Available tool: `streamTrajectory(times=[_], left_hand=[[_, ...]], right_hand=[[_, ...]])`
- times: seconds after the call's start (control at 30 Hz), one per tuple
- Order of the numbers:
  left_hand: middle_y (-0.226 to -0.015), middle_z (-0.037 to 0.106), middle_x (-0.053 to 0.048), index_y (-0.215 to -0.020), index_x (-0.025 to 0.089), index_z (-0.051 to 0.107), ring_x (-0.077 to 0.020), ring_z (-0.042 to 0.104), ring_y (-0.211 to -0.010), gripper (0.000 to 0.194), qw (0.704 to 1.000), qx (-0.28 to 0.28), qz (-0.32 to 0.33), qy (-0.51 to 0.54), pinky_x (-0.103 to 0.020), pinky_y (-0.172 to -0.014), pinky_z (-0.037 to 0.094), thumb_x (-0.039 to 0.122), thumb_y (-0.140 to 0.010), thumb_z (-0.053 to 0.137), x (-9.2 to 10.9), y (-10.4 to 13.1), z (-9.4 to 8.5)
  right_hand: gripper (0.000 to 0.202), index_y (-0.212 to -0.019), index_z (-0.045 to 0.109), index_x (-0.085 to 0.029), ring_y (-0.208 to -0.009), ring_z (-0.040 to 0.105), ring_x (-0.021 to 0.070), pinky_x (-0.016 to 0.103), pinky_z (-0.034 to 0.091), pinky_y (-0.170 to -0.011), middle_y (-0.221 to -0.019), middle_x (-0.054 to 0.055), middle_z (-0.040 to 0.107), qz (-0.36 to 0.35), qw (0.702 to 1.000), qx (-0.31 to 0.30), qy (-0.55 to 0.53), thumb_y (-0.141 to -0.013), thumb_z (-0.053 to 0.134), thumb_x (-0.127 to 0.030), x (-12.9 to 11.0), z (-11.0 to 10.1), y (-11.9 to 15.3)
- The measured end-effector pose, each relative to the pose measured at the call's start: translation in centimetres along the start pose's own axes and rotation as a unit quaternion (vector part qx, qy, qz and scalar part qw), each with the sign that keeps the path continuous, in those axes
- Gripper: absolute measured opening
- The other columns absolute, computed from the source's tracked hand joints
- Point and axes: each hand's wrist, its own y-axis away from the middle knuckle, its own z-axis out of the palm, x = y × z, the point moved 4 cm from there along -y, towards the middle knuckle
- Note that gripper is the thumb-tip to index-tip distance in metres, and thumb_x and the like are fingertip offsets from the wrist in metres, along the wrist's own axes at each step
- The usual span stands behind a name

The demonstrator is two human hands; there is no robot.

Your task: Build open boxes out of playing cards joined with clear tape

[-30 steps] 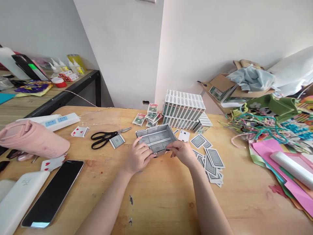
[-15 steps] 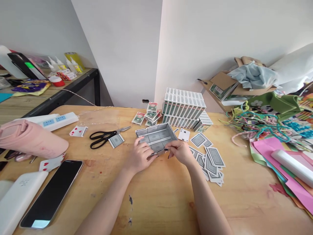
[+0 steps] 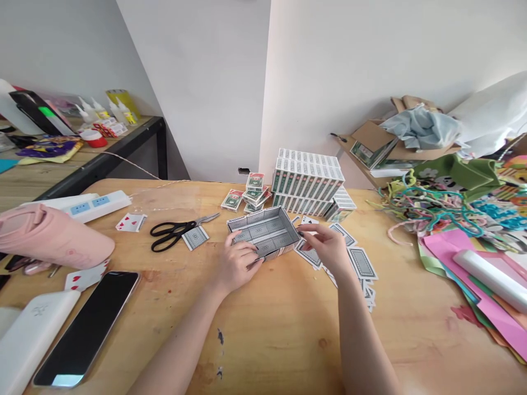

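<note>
An open tray made of playing cards [image 3: 265,233] rests on the table, its patterned grey card backs facing inward. My left hand [image 3: 240,263] grips its near left corner, fingers over the wall and thumb along the near side. At the right wall is my right hand [image 3: 323,244], fingers pinched close to the near right corner; whatever they may hold is too small to make out. Loose cards [image 3: 362,264] lie face down under and beside the right hand. A face-up card [image 3: 307,220] shows just behind it.
Stacked card boxes [image 3: 307,181] stand behind the tray, with smaller piled packs [image 3: 255,192] beside them. Black scissors [image 3: 175,230] and a cut card [image 3: 195,237] lie left. Further left are a phone [image 3: 88,329] and pink roll [image 3: 57,236]; yarn [image 3: 432,203] and coloured paper [image 3: 448,247] lie right.
My right hand has moved right and slightly up, from the tray's near wall to its right corner, covering more of the face-up card. My left hand keeps its hold.
</note>
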Motion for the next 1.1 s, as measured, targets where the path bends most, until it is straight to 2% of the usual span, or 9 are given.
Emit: streamTrajectory(times=[0.07, 0.17, 0.33, 0.47, 0.6, 0.77, 0.87, 1.0, 1.1], left_hand=[[-0.061, 0.067, 0.004, -0.061, 0.021, 0.061, -0.013, 0.064, -0.07, 0.02, 1.0, 0.002, -0.004, -0.005, -0.048, -0.101, 0.035, 0.022, -0.081, 0.061, 0.0, 0.0, -0.1], [-0.065, 0.068, 0.004, -0.07, 0.023, 0.065, -0.0129, 0.062, -0.067, 0.01, 1.0, 0.005, -0.003, -0.002, -0.047, -0.101, 0.036, 0.023, -0.08, 0.062, 0.0, 0.0, -0.3], [-0.064, 0.068, 0.004, -0.07, 0.023, 0.064, -0.0141, 0.065, -0.073, 0.011, 1.0, 0.02, 0.001, 0.018, -0.048, -0.102, 0.034, 0.018, -0.079, 0.061, 0.2, 0.0, -0.4], [-0.065, 0.069, 0.004, -0.068, 0.023, 0.062, -0.016, 0.068, -0.082, 0.014, 0.999, 0.03, 0.012, 0.016, -0.048, -0.102, 0.033, 0.014, -0.079, 0.06, 0.7, 0.1, -0.3], [-0.069, 0.07, 0.004, -0.072, 0.023, 0.062, -0.0163, 0.069, -0.085, 0.014, 0.999, 0.03, 0.044, -0.001, -0.047, -0.102, 0.034, 0.011, -0.079, 0.058, 1.2, 0.2, -0.3], [-0.069, 0.07, 0.004, -0.072, 0.022, 0.06, -0.0166, 0.068, -0.081, 0.012, 0.998, 0.034, 0.049, -0.011, -0.046, -0.099, 0.037, 0.013, -0.079, 0.059, 1.1, 0.2, 0.0], [-0.071, 0.069, 0.003, -0.078, 0.023, 0.061, -0.0177, 0.067, -0.082, 0.006, 0.998, 0.039, 0.034, 0.024, -0.047, -0.099, 0.039, 0.017, -0.078, 0.059, 0.9, 0.1, -0.2], [-0.091, 0.068, -0.005, -0.097, 0.023, 0.062, -0.0238, 0.061, -0.102, 0.02, 0.989, 0.106, -0.019, 0.1, -0.05, -0.101, 0.039, 0.023, -0.081, 0.05, 0.1, 0.3, -1.4], [-0.104, 0.062, -0.008, -0.104, 0.022, 0.061, -0.0249, 0.056, -0.109, 0.024, 0.968, 0.19, -0.12, 0.11, -0.047, -0.1, 0.042, 0.022, -0.083, 0.048, -1.6, 0.9, -2.0]], right_hand=[[0.03, -0.094, 0.07, -0.019, -0.059, 0.067, 0.0179, 0.03, 0.054, -0.061, -0.065, 0.003, 0.069, 0.023, 0.998, 0.042, 0.041, -0.076, 0.061, -0.041, 0.6, -2.0, -0.1], [0.024, -0.092, 0.069, -0.021, -0.068, 0.067, 0.0188, 0.031, 0.05, -0.063, -0.086, 0.004, 0.072, 0.065, 0.981, 0.013, 0.183, -0.074, 0.062, -0.035, 2.3, -3.6, -0.4], [0.03, -0.097, 0.066, -0.021, -0.084, 0.062, 0.0215, 0.03, 0.044, -0.071, -0.101, 0.007, 0.067, 0.079, 0.925, -0.077, 0.363, -0.068, 0.068, -0.029, 4.7, -2.7, -0.9], [0.029, -0.087, 0.062, -0.019, -0.088, 0.058, 0.0244, 0.028, 0.039, -0.069, -0.093, 0.007, 0.063, 0.079, 0.915, -0.082, 0.388, -0.061, 0.073, -0.028, 5.5, -1.6, -1.3], [0.029, -0.08, 0.056, -0.019, -0.08, 0.056, 0.0209, 0.025, 0.036, -0.062, -0.082, 0.004, 0.061, 0.08, 0.912, -0.098, 0.39, -0.061, 0.074, -0.031, 6.0, -1.1, -1.2], [0.04, -0.091, 0.053, -0.019, -0.086, 0.055, 0.0222, 0.026, 0.038, -0.066, -0.09, 0.006, 0.059, 0.082, 0.911, -0.086, 0.395, -0.059, 0.074, -0.032, 6.3, -1.1, -1.2], [0.038, -0.086, 0.053, -0.02, -0.089, 0.054, 0.0245, 0.028, 0.038, -0.07, -0.09, 0.006, 0.058, 0.081, 0.908, -0.079, 0.403, -0.058, 0.075, -0.031, 6.3, -1.1, -1.3], [0.033, -0.076, 0.049, -0.02, -0.087, 0.052, 0.0259, 0.029, 0.037, -0.068, -0.086, 0.006, 0.057, 0.084, 0.907, -0.066, 0.406, -0.057, 0.074, -0.031, 5.9, -1.1, -1.3], [0.029, -0.071, 0.045, -0.022, -0.078, 0.053, 0.022, 0.026, 0.036, -0.062, -0.079, 0.004, 0.057, 0.086, 0.913, -0.067, 0.393, -0.059, 0.071, -0.029, 5.4, -1.3, -1.1]])
